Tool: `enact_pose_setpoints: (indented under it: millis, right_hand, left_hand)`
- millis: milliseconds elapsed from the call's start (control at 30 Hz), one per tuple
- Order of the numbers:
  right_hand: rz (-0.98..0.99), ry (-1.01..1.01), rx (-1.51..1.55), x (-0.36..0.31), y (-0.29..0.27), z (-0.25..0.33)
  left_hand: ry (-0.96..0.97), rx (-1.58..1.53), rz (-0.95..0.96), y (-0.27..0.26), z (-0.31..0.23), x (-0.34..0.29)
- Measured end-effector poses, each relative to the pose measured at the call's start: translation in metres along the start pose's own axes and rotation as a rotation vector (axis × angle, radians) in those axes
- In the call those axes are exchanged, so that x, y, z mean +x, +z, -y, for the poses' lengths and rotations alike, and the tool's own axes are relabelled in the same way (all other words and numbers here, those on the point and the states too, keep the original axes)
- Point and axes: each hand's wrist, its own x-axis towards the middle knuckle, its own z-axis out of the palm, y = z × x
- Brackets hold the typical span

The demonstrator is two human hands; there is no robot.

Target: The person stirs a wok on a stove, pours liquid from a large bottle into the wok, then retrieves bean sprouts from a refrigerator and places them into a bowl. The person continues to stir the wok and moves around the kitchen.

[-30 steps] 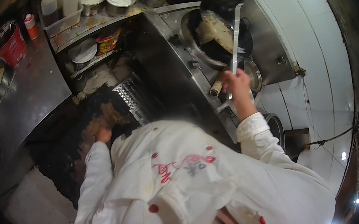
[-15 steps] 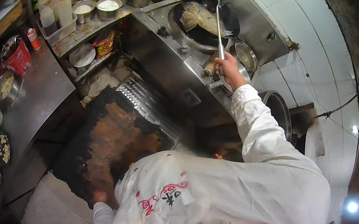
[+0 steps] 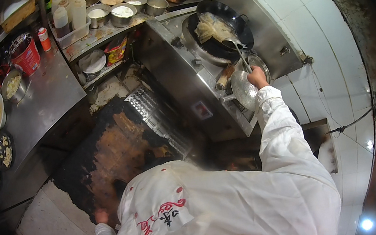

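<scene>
My right hand (image 3: 257, 77) is closed around the handle of a metal ladle (image 3: 242, 56). The ladle's head lies inside a dark wok (image 3: 246, 36), against the near side of some pale, sheet-like food (image 3: 211, 28). The wok sits on the stove at the upper right. Just below that hand is a hammered metal pan or lid (image 3: 245, 90), with a wooden handle (image 3: 225, 77) beside it. Low at the left, my left hand (image 3: 101, 216) hangs near my jacket, away from any counter; its fingers are too blurred to read.
A steel counter (image 3: 51, 99) on the left carries bowls of ingredients, a red tub (image 3: 24, 54) and an orange-red bottle (image 3: 44, 38). Squeeze bottles (image 3: 78, 12) stand in a clear bin beside several metal seasoning pots (image 3: 123, 14). White tiles (image 3: 319, 34) line the right wall.
My right hand has drawn back toward me and rightward. The ladle's head has come from the wok's far side to its near side. The left hand stays low beside me.
</scene>
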Motion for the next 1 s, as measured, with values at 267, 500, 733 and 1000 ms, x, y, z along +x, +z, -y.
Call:
enact_pose_setpoints:
  millis: [267, 500, 733, 1000]
  right_hand:
    - [0.074, 0.122, -0.083, 0.063, 0.007, -0.001]
    - [-0.037, 0.1, -0.068, 0.104, 0.038, -0.026]
    - [-0.164, 0.323, 0.857, -0.015, 0.103, -0.079]
    - [0.376, 0.853, 2.32, -0.177, 0.146, -0.084]
  left_hand:
    - [0.06, 0.26, -0.194, 0.063, -0.033, -0.056]
    - [0.144, 0.32, -0.304, 0.159, -0.09, -0.06]
    - [0.205, 0.435, -0.241, 0.159, -0.115, -0.031]
    - [0.256, 0.449, -0.221, 0.039, -0.051, -0.031]
